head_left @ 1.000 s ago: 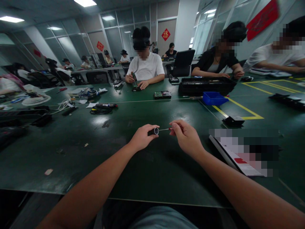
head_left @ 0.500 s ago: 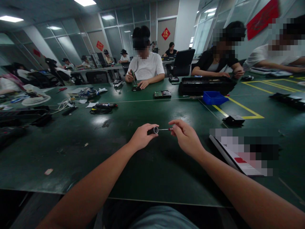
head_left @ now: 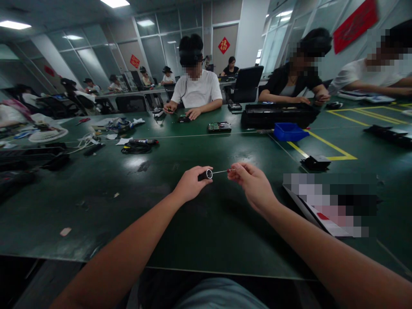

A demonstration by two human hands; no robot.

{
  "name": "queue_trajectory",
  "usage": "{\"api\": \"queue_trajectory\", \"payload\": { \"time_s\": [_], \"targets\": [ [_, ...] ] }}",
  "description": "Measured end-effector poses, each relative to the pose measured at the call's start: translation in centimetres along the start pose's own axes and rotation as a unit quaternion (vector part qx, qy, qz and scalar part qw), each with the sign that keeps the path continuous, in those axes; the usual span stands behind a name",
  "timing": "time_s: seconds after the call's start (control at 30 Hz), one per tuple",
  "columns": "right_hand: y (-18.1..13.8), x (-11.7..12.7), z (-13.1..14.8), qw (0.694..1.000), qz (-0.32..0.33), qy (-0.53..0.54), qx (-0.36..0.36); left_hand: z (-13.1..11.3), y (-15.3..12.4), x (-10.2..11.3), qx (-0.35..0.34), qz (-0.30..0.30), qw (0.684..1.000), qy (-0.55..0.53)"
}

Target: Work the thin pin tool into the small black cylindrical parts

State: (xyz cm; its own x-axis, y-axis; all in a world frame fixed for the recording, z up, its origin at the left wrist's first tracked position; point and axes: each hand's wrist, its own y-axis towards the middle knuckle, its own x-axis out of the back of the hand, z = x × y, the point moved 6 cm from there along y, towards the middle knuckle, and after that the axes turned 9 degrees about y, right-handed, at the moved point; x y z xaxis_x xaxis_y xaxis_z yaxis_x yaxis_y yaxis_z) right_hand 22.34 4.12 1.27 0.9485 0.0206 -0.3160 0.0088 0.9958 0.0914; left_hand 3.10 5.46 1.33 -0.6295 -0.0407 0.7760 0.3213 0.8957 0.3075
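Note:
My left hand [head_left: 189,183] is closed round a small black cylinder with a silver ring at its end [head_left: 207,174], held just above the green table [head_left: 206,240]. My right hand [head_left: 252,184] pinches the far end of a thin metal rod [head_left: 220,172] that points into the cylinder's ringed end. The rod's tip near my fingers looks reddish. Both hands hover over the table's middle, close together.
A blurred flat booklet [head_left: 328,206] lies right of my right hand. Farther back sit a small black box [head_left: 315,162], a blue bin [head_left: 288,131], a long black tray [head_left: 278,115], a circuit board [head_left: 219,127] and cables [head_left: 137,147]. Several people work across the table.
My hands and the rod have risen slightly and the rod now tilts a little. The person opposite has lowered a hand to the table.

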Motion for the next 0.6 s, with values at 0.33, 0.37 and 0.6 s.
{"api": "queue_trajectory", "payload": {
  "time_s": [0.33,0.37,0.6],
  "targets": [
    [0.8,1.1,-1.5,0.991,-0.050,0.100,-0.067,-1.0,0.3,0.4,-0.085,0.014,0.996,-0.006],
    [0.9,1.3,-1.5,0.992,-0.064,0.089,-0.060,-0.9,0.4,0.3,-0.083,0.022,0.996,0.013],
    [0.3,1.3,0.4,0.991,-0.081,-0.086,0.069,-0.3,0.4,-0.1,-0.041,0.050,0.996,0.067]
  ]
}}
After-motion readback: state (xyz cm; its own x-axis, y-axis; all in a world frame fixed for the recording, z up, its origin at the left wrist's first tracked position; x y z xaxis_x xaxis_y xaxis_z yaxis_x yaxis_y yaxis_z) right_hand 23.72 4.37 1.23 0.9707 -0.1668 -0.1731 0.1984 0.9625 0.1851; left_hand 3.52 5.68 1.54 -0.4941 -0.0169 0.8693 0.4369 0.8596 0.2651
